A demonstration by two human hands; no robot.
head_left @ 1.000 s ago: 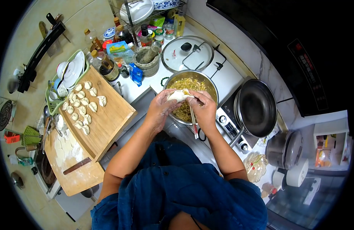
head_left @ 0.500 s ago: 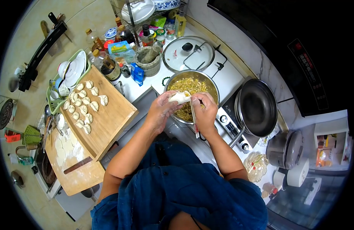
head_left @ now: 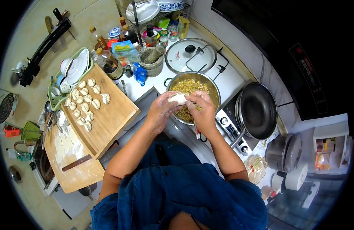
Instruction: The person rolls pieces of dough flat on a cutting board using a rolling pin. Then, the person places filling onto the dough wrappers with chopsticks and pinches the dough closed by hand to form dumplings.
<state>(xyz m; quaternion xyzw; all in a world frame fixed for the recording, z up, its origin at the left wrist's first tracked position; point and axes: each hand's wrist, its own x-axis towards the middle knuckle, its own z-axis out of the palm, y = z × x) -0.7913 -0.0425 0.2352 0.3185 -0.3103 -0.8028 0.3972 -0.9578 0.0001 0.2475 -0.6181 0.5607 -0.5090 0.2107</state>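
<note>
A wooden tray (head_left: 114, 119) of shaped dumplings (head_left: 95, 104) lies left; right of it, a metal bowl (head_left: 214, 91) holds chopped filling (head_left: 190, 85). Over its near side, left hand (head_left: 160, 109) and right hand (head_left: 203, 110), chopsticks (head_left: 197, 133) beneath the latter, pinch a dough dumpling (head_left: 178, 99).

A dark button (head_left: 165, 173) dots the short-sleeved blue shirt (head_left: 200, 188).

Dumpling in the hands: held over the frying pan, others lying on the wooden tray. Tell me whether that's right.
Not over the frying pan: the head view shows the dumpling over the metal bowl. The other dumplings do lie on the wooden tray.
</note>
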